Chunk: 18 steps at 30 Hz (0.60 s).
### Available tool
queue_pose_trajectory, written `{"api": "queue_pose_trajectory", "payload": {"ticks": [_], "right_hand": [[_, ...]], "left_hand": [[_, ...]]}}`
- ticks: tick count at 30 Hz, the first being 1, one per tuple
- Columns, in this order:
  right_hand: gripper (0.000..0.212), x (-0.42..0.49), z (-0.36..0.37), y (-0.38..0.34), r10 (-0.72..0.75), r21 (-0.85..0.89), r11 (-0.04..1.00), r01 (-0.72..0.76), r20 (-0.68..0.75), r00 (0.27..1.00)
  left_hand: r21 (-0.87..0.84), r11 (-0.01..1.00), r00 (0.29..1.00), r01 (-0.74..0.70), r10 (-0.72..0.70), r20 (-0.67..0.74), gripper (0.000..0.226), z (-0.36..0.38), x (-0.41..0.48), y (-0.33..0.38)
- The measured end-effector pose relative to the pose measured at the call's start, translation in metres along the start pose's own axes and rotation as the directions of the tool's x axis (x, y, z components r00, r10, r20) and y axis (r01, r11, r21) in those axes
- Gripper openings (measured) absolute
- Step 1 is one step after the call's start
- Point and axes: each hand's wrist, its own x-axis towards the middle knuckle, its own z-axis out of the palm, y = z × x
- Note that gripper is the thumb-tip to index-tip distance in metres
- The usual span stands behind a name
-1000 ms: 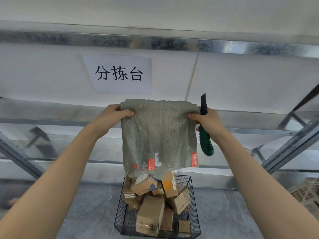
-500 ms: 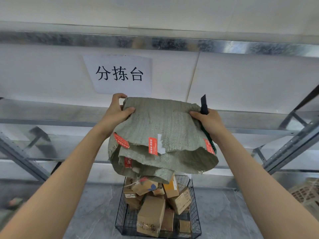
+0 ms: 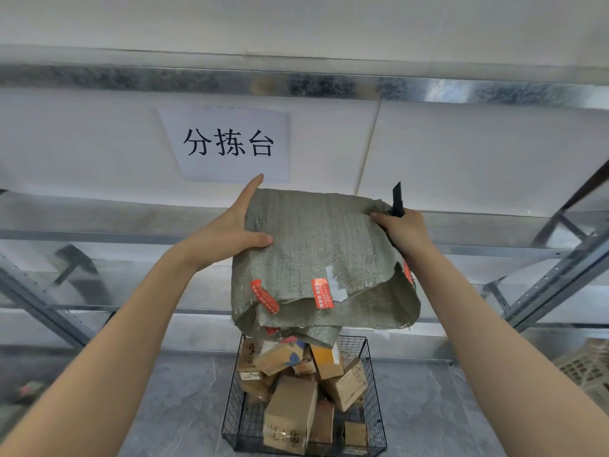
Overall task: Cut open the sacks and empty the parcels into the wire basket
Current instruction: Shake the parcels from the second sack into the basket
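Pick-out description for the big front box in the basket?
Find the black wire basket on the grey floor, under the raised grey-green woven sack. The tall brown cardboard box sits front and centre in it: the largest parcel, alone bearing black handwriting low on its near face.

A paper sign (image 3: 227,143) hangs on the white panelled wall (image 3: 478,153) behind galvanized metal shelving (image 3: 329,85), above grey marbled floor (image 3: 178,410).

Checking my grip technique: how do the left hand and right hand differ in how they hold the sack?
The left hand holds only the sack; the right hand also grips a utility knife. The left hand has one finger pointing straight up, while the right hand is closed in a fist. Both hold the sack's top edge above the wire basket.
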Motion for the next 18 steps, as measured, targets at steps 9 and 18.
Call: {"api": "queue_pose_trajectory", "payload": {"ticks": [9, 18], "right_hand": [[0.021, 0.001, -0.001, -0.003, 0.122, 0.078, 0.990, -0.121, -0.012, 0.992], [0.010, 0.015, -0.005, 0.001, 0.241, 0.186, 0.949, -0.254, 0.091, 0.966]], "left_hand": [[0.290, 0.957, 1.000, 0.016, -0.015, -0.002, 0.048, 0.010, 0.001, 0.015], [0.557, 0.826, 0.993, 0.089, -0.116, 0.012, 0.100, 0.021, 0.001, 0.004]]}}
